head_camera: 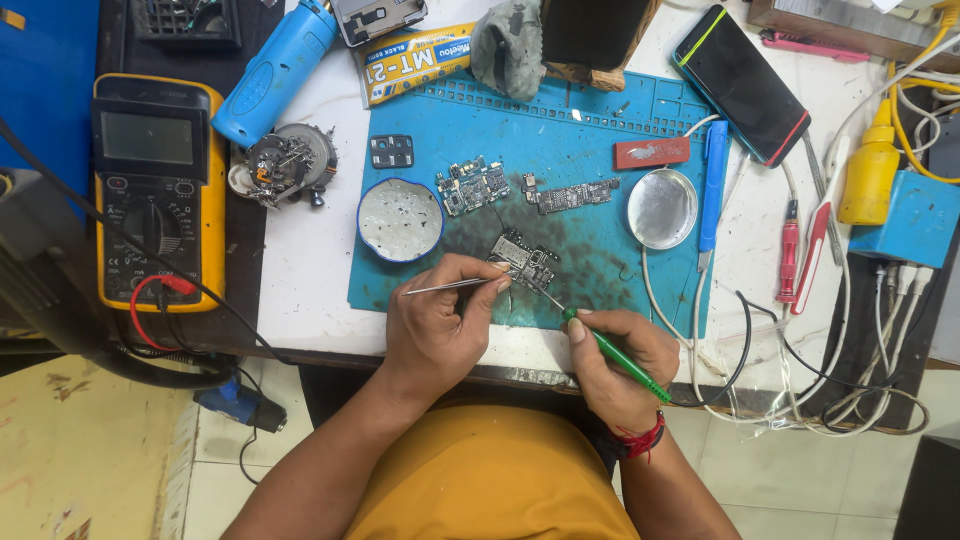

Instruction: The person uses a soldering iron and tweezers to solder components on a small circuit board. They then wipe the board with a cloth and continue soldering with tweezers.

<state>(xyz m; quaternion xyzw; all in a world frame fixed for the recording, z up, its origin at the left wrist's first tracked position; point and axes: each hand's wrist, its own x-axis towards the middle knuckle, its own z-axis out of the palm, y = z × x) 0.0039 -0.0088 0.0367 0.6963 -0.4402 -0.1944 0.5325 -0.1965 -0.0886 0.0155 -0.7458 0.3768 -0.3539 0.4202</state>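
Note:
My left hand (440,325) grips thin metal tweezers (450,286) whose tips rest on a small dark circuit board (525,262) lying on the blue work mat (590,150). In my right hand (618,362) is a green-handled tool (615,355); its metal tip reaches up-left to the same board. Two more circuit boards (472,184) (572,194) lie further back on the mat. The mat is smudged black around the boards.
A round dish of white residue (400,220) and a metal lid (662,208) sit on the mat. A yellow multimeter (155,190) is at the left, a phone (742,82) at back right, with a blue pen, red screwdrivers, a yellow bottle (870,170) and tangled white cables at the right.

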